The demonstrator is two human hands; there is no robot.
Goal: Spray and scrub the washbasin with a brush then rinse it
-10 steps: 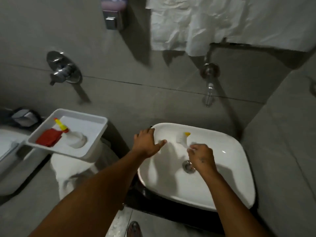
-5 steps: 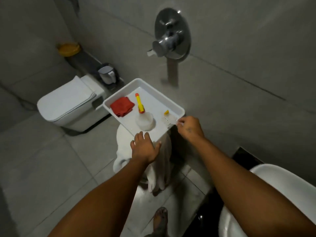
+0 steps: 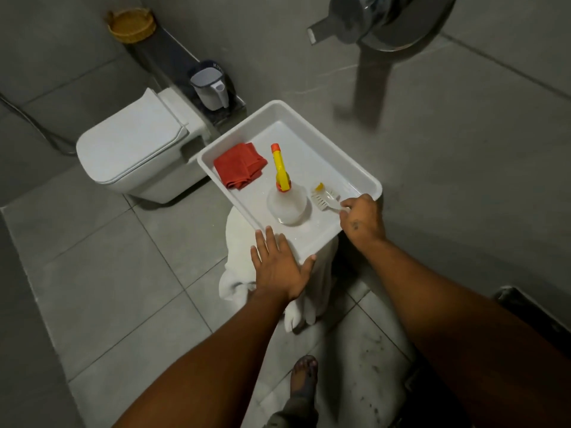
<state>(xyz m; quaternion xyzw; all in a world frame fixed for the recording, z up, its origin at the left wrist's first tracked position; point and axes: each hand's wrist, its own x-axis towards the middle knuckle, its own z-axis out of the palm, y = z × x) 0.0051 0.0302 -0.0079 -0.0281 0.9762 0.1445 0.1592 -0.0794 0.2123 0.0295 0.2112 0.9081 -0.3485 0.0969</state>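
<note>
A white tray (image 3: 309, 115) rests on a stand draped in white cloth. In it lie a folded red cloth (image 3: 239, 165), a clear spray bottle (image 3: 287, 205) with a yellow and orange head, and a small white brush (image 3: 323, 199) with a yellow tip. My right hand (image 3: 363, 220) grips the brush's handle at the tray's right corner, the bristle head resting in the tray. My left hand (image 3: 278, 264) is spread flat, fingers apart, at the tray's near edge, holding nothing. The washbasin is out of view.
A white toilet (image 3: 136, 146) with its lid down stands to the left, a small white bin (image 3: 210, 84) behind it, a yellow basket (image 3: 131, 24) on the ledge. A chrome wall mixer (image 3: 383, 17) juts out above. My sandalled foot (image 3: 304, 381) is on the tiled floor.
The view swung from the washbasin to the tray. My right hand carried the brush from the basin into the tray; my left hand left the basin rim and came to the tray's near edge.
</note>
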